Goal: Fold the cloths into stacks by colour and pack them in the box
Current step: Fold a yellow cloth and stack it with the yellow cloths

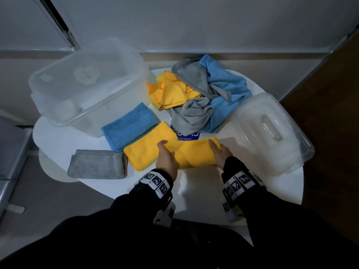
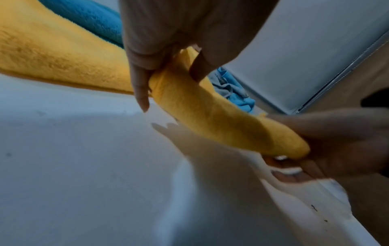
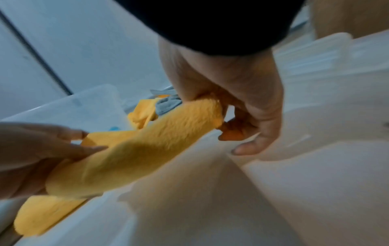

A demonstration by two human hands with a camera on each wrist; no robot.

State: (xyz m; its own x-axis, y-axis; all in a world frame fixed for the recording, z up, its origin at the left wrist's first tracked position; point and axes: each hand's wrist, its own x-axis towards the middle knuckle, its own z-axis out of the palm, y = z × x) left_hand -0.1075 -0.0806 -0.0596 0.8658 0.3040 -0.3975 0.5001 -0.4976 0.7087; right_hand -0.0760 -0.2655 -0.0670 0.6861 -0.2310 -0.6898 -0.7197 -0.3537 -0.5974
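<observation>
Yellow cloth (image 1: pixel 194 154), folded into a long band, sits low in the centre of the head view, and both hands have it! Left hand (image 1: pixel 167 159) pinches one end, fingers curled over the top and thumb tucked beneath; the left wrist view shows that pinch (image 2: pixel 168 50) with the cloth (image 2: pixel 221 116) hanging just clear of the white table (image 2: pixel 84 166). Right hand (image 1: pixel 220 153) grips the other end, thumb above and fingers wrapped under the fold, plain in the right wrist view (image 3: pixel 231 99). Its left end overlaps a folded yellow cloth (image 1: pixel 143 152) lying flat. Up and left of that lies a folded blue cloth (image 1: pixel 130 126), and lower left a folded grey cloth (image 1: pixel 97 165). Upper left of the frame stands the clear plastic box (image 1: pixel 89 84); its lid (image 1: pixel 272 133) rests at right. Between them, upper centre, a loose heap (image 1: pixel 204 90) of yellow, grey and blue cloths waits unfolded.
</observation>
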